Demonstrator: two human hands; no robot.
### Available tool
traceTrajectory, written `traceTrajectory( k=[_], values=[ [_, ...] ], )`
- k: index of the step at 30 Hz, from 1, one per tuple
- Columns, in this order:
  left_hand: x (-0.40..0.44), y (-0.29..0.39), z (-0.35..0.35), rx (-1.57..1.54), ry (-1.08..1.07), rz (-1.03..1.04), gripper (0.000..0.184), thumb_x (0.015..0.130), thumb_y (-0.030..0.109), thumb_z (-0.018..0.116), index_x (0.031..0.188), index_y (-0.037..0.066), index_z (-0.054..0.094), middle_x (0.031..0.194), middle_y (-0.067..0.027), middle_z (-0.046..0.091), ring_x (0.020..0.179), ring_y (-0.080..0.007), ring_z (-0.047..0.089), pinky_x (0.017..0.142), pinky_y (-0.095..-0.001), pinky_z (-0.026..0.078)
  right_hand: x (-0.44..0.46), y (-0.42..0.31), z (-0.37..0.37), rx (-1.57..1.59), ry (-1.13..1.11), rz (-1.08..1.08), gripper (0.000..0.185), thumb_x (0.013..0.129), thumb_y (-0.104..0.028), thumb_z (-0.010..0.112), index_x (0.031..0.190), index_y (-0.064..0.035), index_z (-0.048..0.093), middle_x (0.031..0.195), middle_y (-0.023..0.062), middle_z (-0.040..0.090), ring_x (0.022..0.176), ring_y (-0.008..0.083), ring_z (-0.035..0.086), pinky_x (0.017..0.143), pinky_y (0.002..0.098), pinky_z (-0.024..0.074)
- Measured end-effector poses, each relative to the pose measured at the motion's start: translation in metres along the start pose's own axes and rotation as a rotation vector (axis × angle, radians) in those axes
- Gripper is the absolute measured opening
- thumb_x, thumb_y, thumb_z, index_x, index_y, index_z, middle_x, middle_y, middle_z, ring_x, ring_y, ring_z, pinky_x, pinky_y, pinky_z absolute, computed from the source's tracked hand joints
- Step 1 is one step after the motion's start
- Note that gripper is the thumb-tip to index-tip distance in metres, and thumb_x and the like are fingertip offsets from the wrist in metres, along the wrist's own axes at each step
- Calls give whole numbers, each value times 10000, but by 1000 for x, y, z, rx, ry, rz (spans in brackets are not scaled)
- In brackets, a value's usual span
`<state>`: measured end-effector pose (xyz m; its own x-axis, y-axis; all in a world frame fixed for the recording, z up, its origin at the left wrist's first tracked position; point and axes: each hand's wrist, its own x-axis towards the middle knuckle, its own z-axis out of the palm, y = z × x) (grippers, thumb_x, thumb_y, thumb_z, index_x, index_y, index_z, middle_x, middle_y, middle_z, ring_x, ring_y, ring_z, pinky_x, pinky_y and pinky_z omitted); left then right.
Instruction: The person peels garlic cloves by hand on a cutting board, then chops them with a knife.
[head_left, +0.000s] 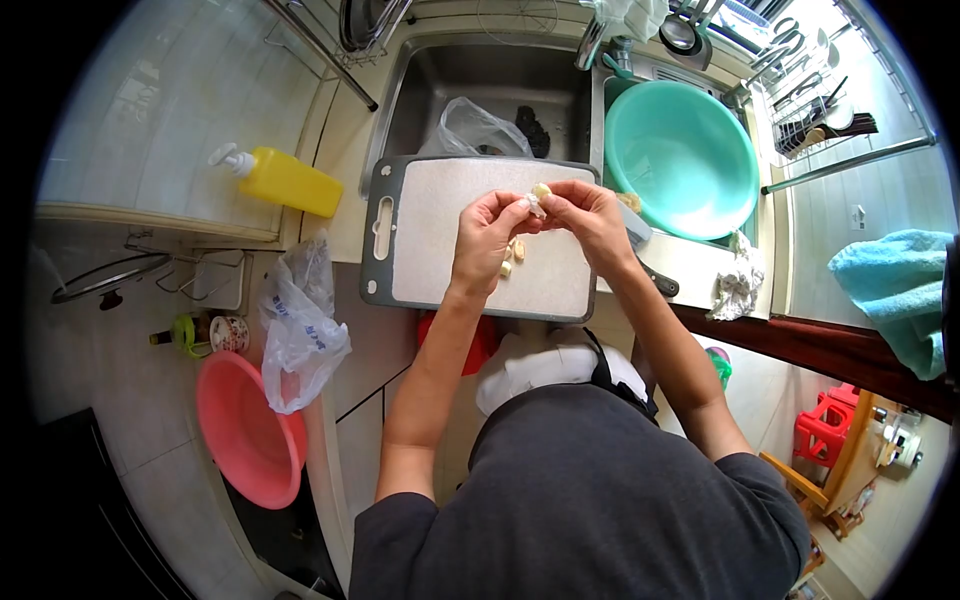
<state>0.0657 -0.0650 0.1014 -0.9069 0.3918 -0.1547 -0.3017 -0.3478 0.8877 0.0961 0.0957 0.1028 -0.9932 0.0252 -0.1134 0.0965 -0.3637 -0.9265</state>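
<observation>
Above the cutting board [440, 260], my left hand [488, 235] and my right hand [592, 222] meet with fingertips pinched together. A pale garlic clove [541, 189] shows between them, with whitish papery skin [536, 207] hanging at the fingertips. My right fingers are closed on the clove; my left fingers grip the skin beside it. On the board below lie a few loose cloves [519, 250], partly hidden by my left hand. A knife, its black handle [660, 282] visible, rests to the right of the board.
The board bridges the front of a steel sink [440, 75] containing a clear plastic bag [485, 125]. Right of it sits a green basin [683, 155]. A yellow pump bottle [292, 182] is left; a plastic bag [303, 325] hangs near a pink basin [250, 430]. A crumpled cloth [739, 280] lies right.
</observation>
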Motion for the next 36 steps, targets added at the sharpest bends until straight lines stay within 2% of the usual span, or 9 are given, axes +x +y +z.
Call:
traceTrajectory(
  k=[5, 10, 16, 18, 21, 27, 30, 35, 36],
  values=[
    [-1, 4, -4, -445, 16, -121, 107, 922, 74, 589, 962, -23, 610, 840, -97, 676, 715, -138, 660, 702, -262, 566, 4, 3, -11, 344, 89, 91, 254, 902, -133, 652, 1060, 66, 642, 911, 101, 683, 782, 137, 658, 751, 271, 556],
    [7, 15, -9, 166, 43, -82, 147, 921, 85, 599, 1010, -24, 639, 915, -111, 694, 767, -148, 679, 721, -260, 573, 0, -5, -3, -95, -29, -43, 238, 891, -137, 668, 1047, 43, 675, 879, 70, 684, 751, 110, 636, 703, 254, 541],
    [12, 30, -6, 95, -84, -135, 149, 910, 64, 611, 1030, -17, 646, 919, -110, 693, 764, -144, 679, 716, -261, 573, 3, -5, -7, -193, -31, -47, 206, 881, -132, 679, 1004, 32, 689, 848, 48, 674, 729, 86, 606, 662, 231, 516],
    [15, 26, -8, 103, -97, -140, 137, 908, 59, 612, 1021, -11, 645, 922, -110, 692, 764, -147, 680, 717, -263, 574, 4, -2, -10, 157, -42, 178, 202, 880, -128, 674, 1017, 20, 672, 857, 48, 665, 736, 94, 605, 680, 240, 518],
    [18, 13, -13, -98, -90, -159, 116, 906, 70, 618, 999, 3, 638, 913, -106, 691, 766, -148, 678, 718, -267, 573, 7, 6, -12, 485, -4, 252, 191, 881, -129, 662, 1024, -4, 642, 874, 56, 656, 755, 110, 608, 711, 257, 527],
    [15, 12, -17, -94, -48, -209, 126, 910, 74, 619, 1016, 6, 629, 891, -100, 688, 767, -141, 672, 714, -264, 571, 7, -4, -4, 511, 123, 330, 146, 864, -122, 666, 961, -32, 607, 861, 54, 642, 739, 110, 601, 686, 271, 531],
    [15, 13, -12, 43, -43, -147, 205, 887, 60, 650, 1081, -5, 628, 870, -85, 682, 750, -135, 664, 702, -247, 557, 11, 6, -9, 443, 106, 295, 138, 859, -106, 678, 946, -31, 602, 855, 51, 638, 713, 102, 588, 652, 260, 520],
    [14, 18, 1, 736, -41, 396, 273, 794, 23, 730, 1062, 17, 684, 861, -55, 648, 724, -121, 639, 663, -228, 516, 15, 18, -15, 401, 4, 262, 133, 871, -60, 661, 982, -24, 597, 887, 43, 629, 736, 99, 591, 679, 244, 523],
    [12, 20, 4, 736, -41, 396, 273, 794, 23, 730, 1062, 17, 684, 861, -55, 648, 724, -121, 639, 663, -228, 516, 14, 14, -11, 376, -3, 240, 147, 871, -47, 658, 1003, -15, 603, 893, 45, 634, 741, 100, 593, 682, 245, 527]
  ],
)
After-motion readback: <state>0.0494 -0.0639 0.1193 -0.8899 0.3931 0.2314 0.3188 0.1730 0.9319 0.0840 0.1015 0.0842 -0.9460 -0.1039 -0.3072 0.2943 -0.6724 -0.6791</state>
